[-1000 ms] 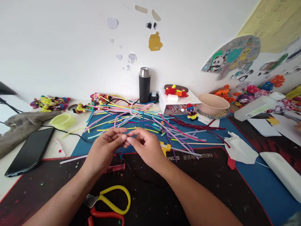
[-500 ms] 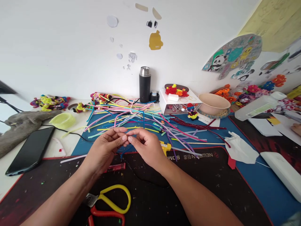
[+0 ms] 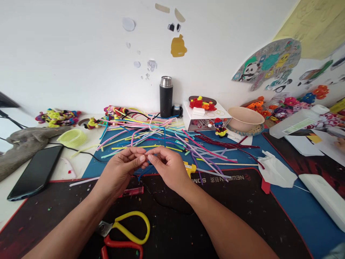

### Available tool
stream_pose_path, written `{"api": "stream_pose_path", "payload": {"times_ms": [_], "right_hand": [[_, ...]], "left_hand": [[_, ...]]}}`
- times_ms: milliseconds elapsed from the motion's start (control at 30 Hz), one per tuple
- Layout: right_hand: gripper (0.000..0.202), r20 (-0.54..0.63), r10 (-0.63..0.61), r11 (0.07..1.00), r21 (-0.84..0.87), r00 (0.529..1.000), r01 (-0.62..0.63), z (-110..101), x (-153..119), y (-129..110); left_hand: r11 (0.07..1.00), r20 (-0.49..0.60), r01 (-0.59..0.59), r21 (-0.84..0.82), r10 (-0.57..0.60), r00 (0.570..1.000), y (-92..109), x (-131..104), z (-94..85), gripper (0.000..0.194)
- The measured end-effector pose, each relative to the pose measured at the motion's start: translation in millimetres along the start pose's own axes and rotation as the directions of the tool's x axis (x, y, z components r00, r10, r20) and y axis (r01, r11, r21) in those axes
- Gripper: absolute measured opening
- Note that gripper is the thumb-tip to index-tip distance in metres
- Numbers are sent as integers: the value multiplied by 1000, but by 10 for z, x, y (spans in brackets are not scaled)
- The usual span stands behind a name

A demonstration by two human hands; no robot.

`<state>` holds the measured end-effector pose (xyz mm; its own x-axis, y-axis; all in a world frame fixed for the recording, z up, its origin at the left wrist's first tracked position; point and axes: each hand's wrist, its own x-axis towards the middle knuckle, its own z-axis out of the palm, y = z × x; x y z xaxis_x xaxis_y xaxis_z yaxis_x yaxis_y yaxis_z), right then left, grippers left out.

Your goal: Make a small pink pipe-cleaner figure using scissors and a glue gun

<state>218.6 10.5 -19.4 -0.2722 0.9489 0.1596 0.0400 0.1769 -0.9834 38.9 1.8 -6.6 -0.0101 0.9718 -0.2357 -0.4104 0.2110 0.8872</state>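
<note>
My left hand (image 3: 124,167) and my right hand (image 3: 167,163) meet fingertip to fingertip above the far edge of the black mat (image 3: 215,208). Thumb and fingers of each are pinched together. Whatever they hold is too small or too hidden to make out. Behind them lies a loose spread of coloured pipe cleaners (image 3: 140,135). A yellow glue gun (image 3: 191,168) shows partly past my right hand. Below my left hand rests a red, clear-sided item (image 3: 132,191). Nearer me are scissors (image 3: 132,230) with one yellow and one red handle, their blades partly covered by my left forearm.
A phone (image 3: 36,172) lies at the left. Toward the wall stand a black flask (image 3: 166,97), a white box (image 3: 206,117) and a beige bowl (image 3: 245,119). Crumpled tissue (image 3: 277,169) and a clear bottle (image 3: 298,122) are at the right, with part of another person's hand (image 3: 340,144) at the edge.
Very little differs. My right thumb and fingertips have shifted slightly to the right, while both hands stay pinched in nearly the same place.
</note>
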Motion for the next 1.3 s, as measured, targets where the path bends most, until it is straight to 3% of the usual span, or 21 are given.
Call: {"api": "stream_pose_path", "payload": {"times_ms": [567,967,1300], "right_hand": [[20,7,6,1000,-20,1000,-6,-9,-22,23],[21,9,15,1000,-16,1000,-15,3,-5,-23],[17,5,15,1000,-18,1000,-15,12,-2,-8]], "left_hand": [[1000,30,-11,23,10,1000,11,-24,13,44],[1000,-26,19,15,-18,1000,42,-33,71,50],[987,9,-54,150,53,999,30,-28,49,45]]}}
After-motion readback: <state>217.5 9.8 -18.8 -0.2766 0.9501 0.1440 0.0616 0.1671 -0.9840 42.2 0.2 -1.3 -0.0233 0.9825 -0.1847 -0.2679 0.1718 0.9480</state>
